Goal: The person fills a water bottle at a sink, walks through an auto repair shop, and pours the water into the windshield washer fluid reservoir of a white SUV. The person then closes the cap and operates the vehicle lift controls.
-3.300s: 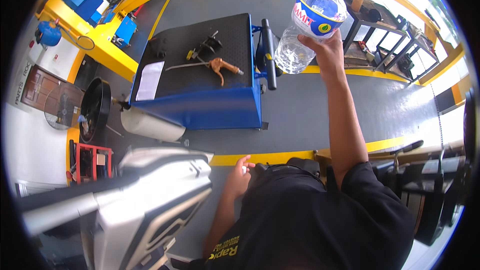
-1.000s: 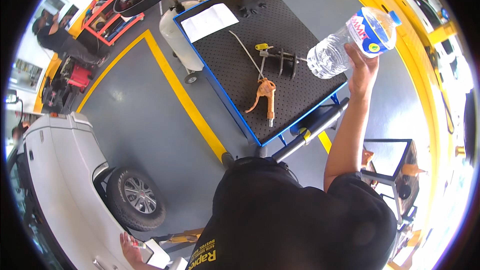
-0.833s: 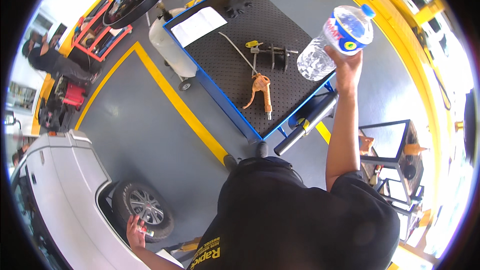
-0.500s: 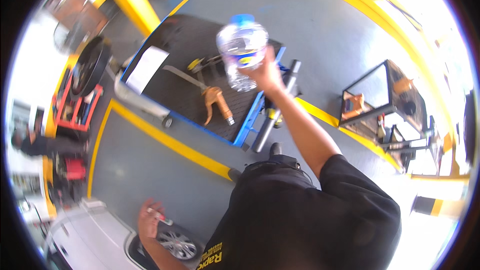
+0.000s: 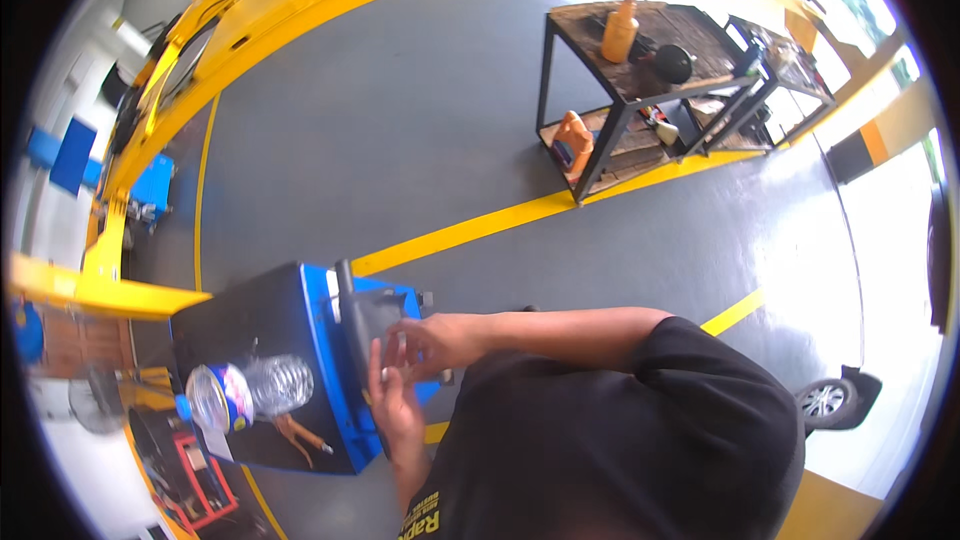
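My left hand (image 5: pixel 397 408) is raised in front of my body, fingers pointing up and partly bent around something small and whitish, too blurred to name. Close beside it, my right hand (image 5: pixel 438 342) reaches across from the right. Its fingers are bent, apart and smeared by motion, and nothing shows in them. Whether the hands touch I cannot tell. Past them, a clear plastic bottle (image 5: pixel 280 385) with a blue cap stands on the dark top of a blue-edged cart (image 5: pixel 245 315). An orange-handled tool (image 5: pixel 297 435) lies beside the bottle.
A grey bar (image 5: pixel 357 325) runs along the cart's near side. At the far right stands a metal-framed bench (image 5: pixel 640 90) holding an orange spray bottle (image 5: pixel 621 32). Yellow lift parts (image 5: pixel 290 5) cross the back. A red tool rack (image 5: pixel 207 480) stands at lower left.
The bottle has left my right hand and now stands on the cart. My hands have come together. The view has turned right, and a small coloured object earlier in my left hand is no longer distinct.
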`<state>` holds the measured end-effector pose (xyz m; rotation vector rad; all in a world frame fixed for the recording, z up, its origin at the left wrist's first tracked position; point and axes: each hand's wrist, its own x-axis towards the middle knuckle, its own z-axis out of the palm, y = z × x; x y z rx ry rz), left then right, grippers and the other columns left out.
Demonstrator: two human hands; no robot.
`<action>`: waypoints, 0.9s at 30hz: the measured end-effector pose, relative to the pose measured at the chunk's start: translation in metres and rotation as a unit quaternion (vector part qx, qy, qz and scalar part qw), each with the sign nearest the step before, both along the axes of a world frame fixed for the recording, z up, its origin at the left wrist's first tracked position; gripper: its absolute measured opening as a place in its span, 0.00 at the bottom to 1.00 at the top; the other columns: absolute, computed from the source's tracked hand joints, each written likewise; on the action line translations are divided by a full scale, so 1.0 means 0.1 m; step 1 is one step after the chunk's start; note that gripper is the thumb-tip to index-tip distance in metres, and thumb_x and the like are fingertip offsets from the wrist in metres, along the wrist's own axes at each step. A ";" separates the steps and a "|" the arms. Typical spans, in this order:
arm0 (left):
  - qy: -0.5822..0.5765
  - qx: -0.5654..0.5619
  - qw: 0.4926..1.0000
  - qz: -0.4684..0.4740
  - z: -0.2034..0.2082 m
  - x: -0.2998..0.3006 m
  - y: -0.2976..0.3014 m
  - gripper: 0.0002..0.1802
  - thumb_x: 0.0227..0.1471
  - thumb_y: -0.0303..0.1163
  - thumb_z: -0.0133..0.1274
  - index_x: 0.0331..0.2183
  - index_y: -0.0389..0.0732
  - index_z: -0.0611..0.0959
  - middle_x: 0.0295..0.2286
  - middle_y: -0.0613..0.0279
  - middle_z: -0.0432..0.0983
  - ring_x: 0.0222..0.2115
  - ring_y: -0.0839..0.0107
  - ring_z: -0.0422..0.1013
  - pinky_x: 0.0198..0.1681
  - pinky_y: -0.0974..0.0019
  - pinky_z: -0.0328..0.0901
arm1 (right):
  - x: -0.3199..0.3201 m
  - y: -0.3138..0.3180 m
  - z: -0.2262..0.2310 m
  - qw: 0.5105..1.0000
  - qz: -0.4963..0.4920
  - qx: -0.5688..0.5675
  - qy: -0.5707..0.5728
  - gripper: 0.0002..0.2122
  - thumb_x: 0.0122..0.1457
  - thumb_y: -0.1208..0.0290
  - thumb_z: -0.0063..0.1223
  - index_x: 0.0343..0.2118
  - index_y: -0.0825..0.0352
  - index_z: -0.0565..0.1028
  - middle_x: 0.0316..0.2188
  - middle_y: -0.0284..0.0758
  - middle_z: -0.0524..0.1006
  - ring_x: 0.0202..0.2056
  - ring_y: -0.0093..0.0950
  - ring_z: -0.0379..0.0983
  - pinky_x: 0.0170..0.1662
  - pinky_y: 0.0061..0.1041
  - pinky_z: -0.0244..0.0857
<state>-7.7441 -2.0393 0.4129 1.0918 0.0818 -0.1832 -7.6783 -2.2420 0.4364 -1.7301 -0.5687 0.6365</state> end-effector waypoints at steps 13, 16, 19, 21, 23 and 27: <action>0.150 0.087 0.942 -0.289 -0.14 1.72 -1.57 0.40 0.63 0.47 0.56 0.67 0.42 0.59 0.59 0.50 0.69 0.51 0.65 0.72 0.51 0.63 0.68 | 0.89 -2.63 -0.83 0.892 -0.441 -0.096 0.040 0.23 0.53 0.64 0.67 0.51 0.68 0.77 0.43 0.43 0.82 0.42 0.35 0.81 0.46 0.33 0.75; 0.181 0.155 0.922 -0.305 -0.30 1.97 -1.46 0.30 0.65 0.43 0.53 0.62 0.40 0.68 0.52 0.53 0.77 0.45 0.69 0.76 0.46 0.66 0.70 | 1.14 -3.58 -1.10 0.756 -0.631 -0.070 0.158 0.18 0.56 0.66 0.64 0.48 0.68 0.79 0.38 0.35 0.80 0.36 0.27 0.78 0.37 0.28 0.76; 0.170 0.208 0.913 -0.306 -0.36 2.19 -1.44 0.28 0.65 0.41 0.53 0.61 0.40 0.70 0.51 0.53 0.78 0.45 0.69 0.75 0.46 0.66 0.69 | 1.20 -4.76 -1.32 0.645 -0.758 -0.072 0.061 0.13 0.56 0.66 0.62 0.42 0.65 0.81 0.30 0.29 0.80 0.29 0.21 0.73 0.28 0.25 0.68; 0.171 0.208 0.917 -0.295 -0.36 2.34 -1.44 0.27 0.64 0.41 0.55 0.60 0.40 0.71 0.51 0.54 0.78 0.45 0.71 0.75 0.46 0.68 0.69 | 1.27 -5.45 -1.25 0.576 -0.813 -0.085 -0.013 0.17 0.54 0.64 0.64 0.44 0.68 0.80 0.30 0.36 0.82 0.33 0.28 0.79 0.38 0.30 0.73; 0.174 0.225 0.919 -0.274 -0.34 2.45 -1.35 0.29 0.63 0.42 0.56 0.61 0.39 0.71 0.51 0.55 0.78 0.46 0.72 0.74 0.47 0.69 0.67 | 1.51 -5.67 -1.06 0.557 -0.802 -0.202 -0.074 0.19 0.53 0.62 0.64 0.45 0.67 0.80 0.34 0.40 0.82 0.37 0.34 0.80 0.43 0.33 0.73; 0.201 0.237 0.935 -0.172 -0.30 2.42 -1.28 0.29 0.63 0.41 0.56 0.60 0.40 0.71 0.51 0.56 0.78 0.46 0.71 0.74 0.47 0.68 0.67 | 2.03 -5.97 -1.05 0.507 -0.782 -0.359 -0.055 0.17 0.55 0.61 0.61 0.46 0.63 0.79 0.45 0.44 0.74 0.49 0.42 0.74 0.52 0.39 0.70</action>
